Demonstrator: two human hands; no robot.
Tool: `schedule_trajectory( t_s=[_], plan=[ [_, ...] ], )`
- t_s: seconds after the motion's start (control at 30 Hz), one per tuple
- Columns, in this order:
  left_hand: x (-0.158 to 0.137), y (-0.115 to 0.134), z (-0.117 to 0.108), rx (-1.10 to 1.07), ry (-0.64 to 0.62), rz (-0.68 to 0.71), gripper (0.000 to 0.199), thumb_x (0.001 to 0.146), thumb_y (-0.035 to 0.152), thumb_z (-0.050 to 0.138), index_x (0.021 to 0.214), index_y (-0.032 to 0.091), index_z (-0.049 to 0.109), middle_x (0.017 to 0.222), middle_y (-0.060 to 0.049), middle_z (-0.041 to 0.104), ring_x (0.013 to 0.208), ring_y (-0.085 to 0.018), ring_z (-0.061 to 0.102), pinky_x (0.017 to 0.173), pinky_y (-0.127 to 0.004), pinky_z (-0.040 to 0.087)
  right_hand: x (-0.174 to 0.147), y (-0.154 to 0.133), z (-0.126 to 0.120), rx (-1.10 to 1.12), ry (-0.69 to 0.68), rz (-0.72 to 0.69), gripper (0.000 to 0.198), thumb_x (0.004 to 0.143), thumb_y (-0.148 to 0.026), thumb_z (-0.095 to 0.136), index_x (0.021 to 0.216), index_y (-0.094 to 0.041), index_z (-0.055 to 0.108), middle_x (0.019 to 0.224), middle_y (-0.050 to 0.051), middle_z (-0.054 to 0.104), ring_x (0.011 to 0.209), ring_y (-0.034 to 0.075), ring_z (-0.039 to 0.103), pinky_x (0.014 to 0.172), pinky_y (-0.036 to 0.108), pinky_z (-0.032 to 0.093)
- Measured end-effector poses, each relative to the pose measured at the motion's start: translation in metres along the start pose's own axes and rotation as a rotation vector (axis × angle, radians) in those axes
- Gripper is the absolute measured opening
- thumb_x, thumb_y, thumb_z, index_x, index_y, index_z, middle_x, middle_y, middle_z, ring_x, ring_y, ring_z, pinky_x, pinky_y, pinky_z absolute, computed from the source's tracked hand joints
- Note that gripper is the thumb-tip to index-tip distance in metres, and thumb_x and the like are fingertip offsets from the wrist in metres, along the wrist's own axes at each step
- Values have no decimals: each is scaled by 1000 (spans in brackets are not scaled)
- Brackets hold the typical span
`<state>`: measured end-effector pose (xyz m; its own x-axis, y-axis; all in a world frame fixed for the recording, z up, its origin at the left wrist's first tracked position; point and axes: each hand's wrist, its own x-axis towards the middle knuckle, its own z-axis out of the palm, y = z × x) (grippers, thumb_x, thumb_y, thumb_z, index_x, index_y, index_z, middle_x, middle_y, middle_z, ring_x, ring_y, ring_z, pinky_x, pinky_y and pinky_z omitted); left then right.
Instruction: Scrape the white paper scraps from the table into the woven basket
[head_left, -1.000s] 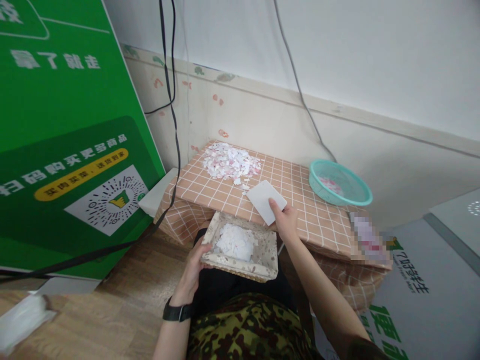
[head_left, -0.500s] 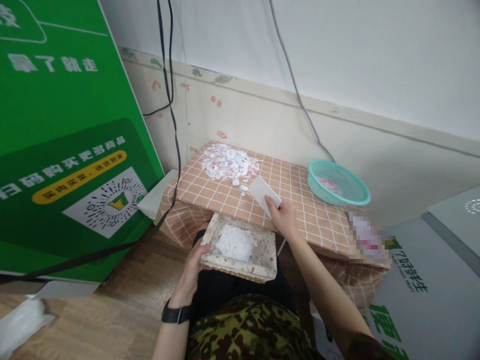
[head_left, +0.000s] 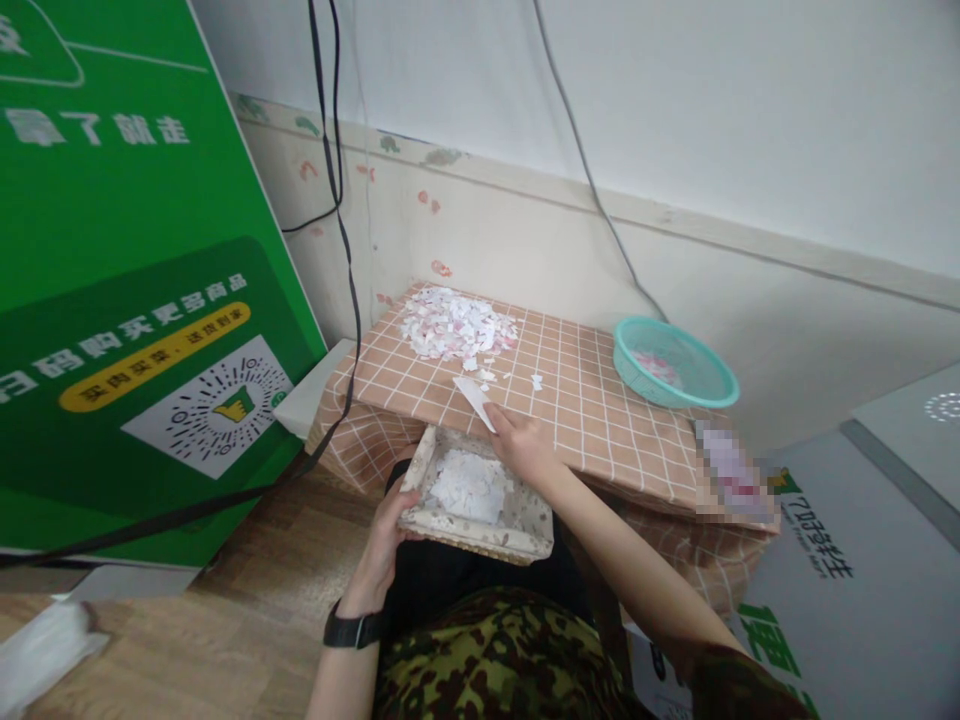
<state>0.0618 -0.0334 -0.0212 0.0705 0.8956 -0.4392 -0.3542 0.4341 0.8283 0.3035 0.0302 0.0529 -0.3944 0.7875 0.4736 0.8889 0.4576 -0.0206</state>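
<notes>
My left hand (head_left: 388, 525) grips the left side of a cloth-lined basket (head_left: 525, 541), held over my lap against the table's front edge. Inside it lies a heap of white paper scraps (head_left: 469, 485). Between the fingers of my right hand (head_left: 523, 447) is a white card (head_left: 474, 400), tilted on edge above the front of the table, just beyond the basket. A few loose scraps (head_left: 537, 382) lie on the cloth near the card. Farther back is a larger pile of white and pink paper scraps (head_left: 459, 325).
A checked brown tablecloth (head_left: 585, 420) covers the table. At its right stands a turquoise plastic basket (head_left: 675, 365) with pinkish scraps in it. A green panel (head_left: 150, 250) rises on the left, and black cables (head_left: 341, 220) hang beside it. The wall (head_left: 487, 230) closes off the back.
My right hand has moved left with the card, which has turned from showing its face to nearly edge-on. Loose scraps now show where it was. The basket and my left hand have barely moved.
</notes>
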Motion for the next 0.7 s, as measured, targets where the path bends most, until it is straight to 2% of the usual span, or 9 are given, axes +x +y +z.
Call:
schedule_trajectory(
  t_s=[0.2, 0.47, 0.6, 0.7],
  plan=[
    [3, -3, -1, -7, -4, -4, 47, 75, 40, 70, 114, 14, 71, 85, -6, 76, 71, -22, 65, 53, -28, 47, -12, 1, -4, -89, 28, 61, 42, 89, -11, 52, 130, -13, 60, 120, 16, 72, 97, 24, 73, 81, 35, 59],
    [4, -6, -5, -5, -19, -5, 48, 76, 41, 70, 116, 14, 71, 88, -7, 77, 73, -23, 65, 55, -29, 48, -40, 14, -15, -160, 211, 78, 33, 92, -13, 50, 121, -12, 66, 110, 13, 76, 86, 21, 74, 72, 29, 56],
    [4, -5, -4, -7, -18, -7, 49, 75, 42, 70, 116, 14, 71, 89, -7, 77, 73, -23, 65, 55, -29, 48, -48, 31, -21, -176, 198, 225, 30, 97, -21, 49, 117, -15, 70, 102, 11, 78, 73, 19, 72, 64, 27, 49],
    [4, -4, -4, -4, -13, -5, 50, 75, 42, 71, 116, 14, 71, 88, -7, 77, 72, -23, 65, 55, -29, 47, -43, 46, -27, -162, 204, 384, 33, 100, -30, 46, 110, -14, 73, 83, 11, 77, 62, 19, 68, 57, 27, 42]
  ],
)
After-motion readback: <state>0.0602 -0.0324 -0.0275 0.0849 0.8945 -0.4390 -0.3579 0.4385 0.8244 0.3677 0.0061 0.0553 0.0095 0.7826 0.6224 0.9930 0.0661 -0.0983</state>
